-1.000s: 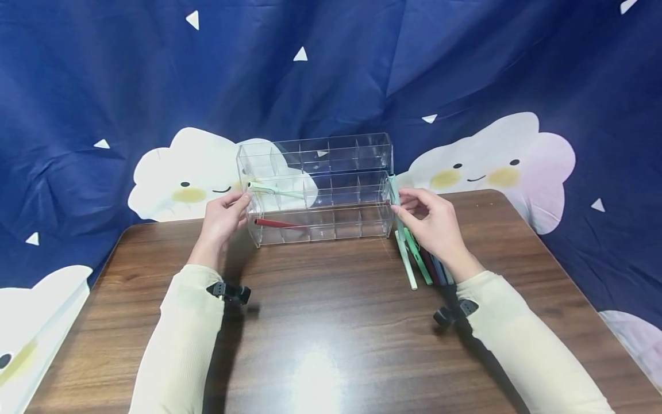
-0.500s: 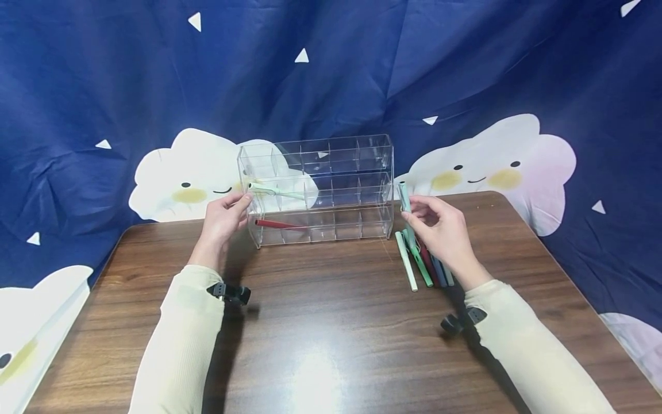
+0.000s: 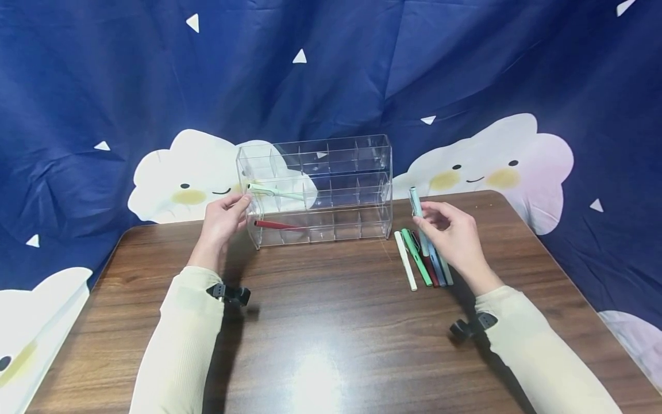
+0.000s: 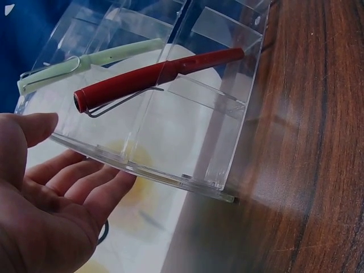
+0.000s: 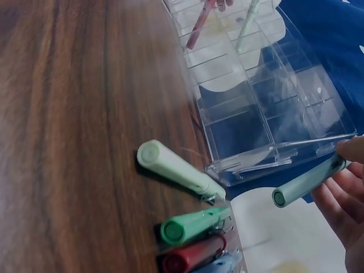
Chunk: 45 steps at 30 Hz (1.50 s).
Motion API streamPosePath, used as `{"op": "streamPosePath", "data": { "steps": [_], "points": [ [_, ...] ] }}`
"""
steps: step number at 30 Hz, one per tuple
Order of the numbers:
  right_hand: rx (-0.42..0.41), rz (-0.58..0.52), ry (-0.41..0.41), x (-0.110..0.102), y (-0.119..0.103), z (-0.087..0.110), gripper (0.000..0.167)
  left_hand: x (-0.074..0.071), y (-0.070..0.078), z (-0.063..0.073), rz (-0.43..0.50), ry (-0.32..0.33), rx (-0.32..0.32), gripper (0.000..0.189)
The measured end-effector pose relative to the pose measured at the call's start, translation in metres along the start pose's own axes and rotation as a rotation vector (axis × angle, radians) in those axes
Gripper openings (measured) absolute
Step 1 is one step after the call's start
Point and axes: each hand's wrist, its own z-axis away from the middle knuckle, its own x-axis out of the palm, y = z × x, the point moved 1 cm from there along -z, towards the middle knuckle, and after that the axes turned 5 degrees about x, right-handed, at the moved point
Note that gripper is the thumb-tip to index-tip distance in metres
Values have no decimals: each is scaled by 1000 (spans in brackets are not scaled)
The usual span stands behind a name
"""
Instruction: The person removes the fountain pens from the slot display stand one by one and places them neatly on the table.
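Note:
A clear acrylic rack (image 3: 348, 231) with stepped rows of compartments stands at the back of the table. My left hand (image 3: 221, 221) holds its left side wall (image 4: 182, 181), thumb on one face and fingers on the other. A red pen (image 4: 153, 79) lies slanted in the front row at the left end, and a pale green pen (image 4: 102, 58) in the row behind it. To the right of the rack, my right hand (image 3: 455, 236) pinches a light teal pen (image 3: 415, 202) between thumb and fingers. The pen is raised and tilted, its clip end up.
Below my right hand several pens lie side by side on the wooden table (image 3: 310, 305): a whitish-green pen (image 5: 173, 168), a green pen (image 5: 190, 227), a dark red pen (image 5: 190, 256) and bluish ones. A blue curtain (image 3: 341, 69) with cloud prints hangs behind the table.
My right hand has moved right and slightly down with the teal pen, away from the rack's right end. My left hand stays on the rack, which has not moved.

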Motion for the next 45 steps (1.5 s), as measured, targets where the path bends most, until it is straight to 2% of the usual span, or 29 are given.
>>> {"op": "streamPosePath", "data": {
  "steps": [23,36,45],
  "points": [
    [128,117,-3,-19,22,18,28,-1,2,0,-46,-10,2,54],
    [177,194,-29,-33,34,27,30,-1,3,1,-31,-17,10,54],
    [204,261,-80,-37,43,30,32,-2,3,2,-37,-18,3,55]
  ]
}}
